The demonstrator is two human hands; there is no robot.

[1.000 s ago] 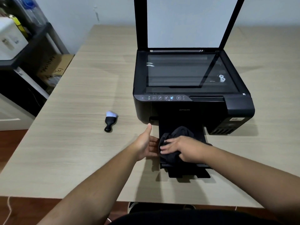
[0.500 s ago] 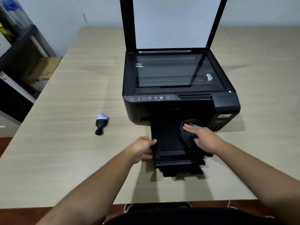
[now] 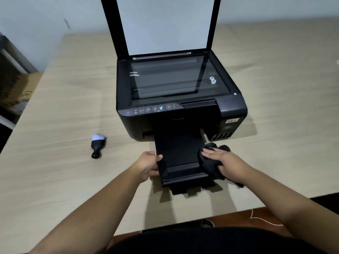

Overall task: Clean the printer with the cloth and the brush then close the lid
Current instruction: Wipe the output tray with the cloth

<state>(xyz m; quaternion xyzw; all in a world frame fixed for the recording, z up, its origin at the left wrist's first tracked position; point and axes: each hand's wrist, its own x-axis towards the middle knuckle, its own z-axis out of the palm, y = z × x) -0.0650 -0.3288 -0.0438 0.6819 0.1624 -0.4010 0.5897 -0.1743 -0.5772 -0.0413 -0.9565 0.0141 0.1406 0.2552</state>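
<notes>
The left hand [image 3: 147, 165] grips the left edge of the black plastic output tray [image 3: 178, 154], thumb lying on top and the other fingers curled round its rim. Across the tray from it, the right hand [image 3: 224, 162] lies flat, fingers straight and pointing toward the left hand, pressing a crumpled black cloth [image 3: 211, 168] onto the tray's right edge. Part of the cloth bunches out beyond the fingertips and part trails under the wrist (whether the thumb tucks beneath it cannot be seen). The tray juts out between the two hands from the front of the black desktop inkjet printer [image 3: 183, 121], which stands just beyond the fingers on the pale wood-grain table [image 3: 64, 107]. Farther from the hands, the printer's flat scanner glass [image 3: 174, 77] lies uncovered, and its black-framed lid with a white lining [image 3: 165, 24] stands upright at the back edge. A strip of round control buttons [image 3: 152, 109] runs along the printer's front lip, beyond the left hand. Well out to the left of the left hand, apart from printer and tray, the small brush with a black handle and pale bristles [image 3: 98, 144] lies on the table, bristles pointing away from the person. Farther left still, past the table's edge, sits a brown cardboard box [image 3: 16, 88].
</notes>
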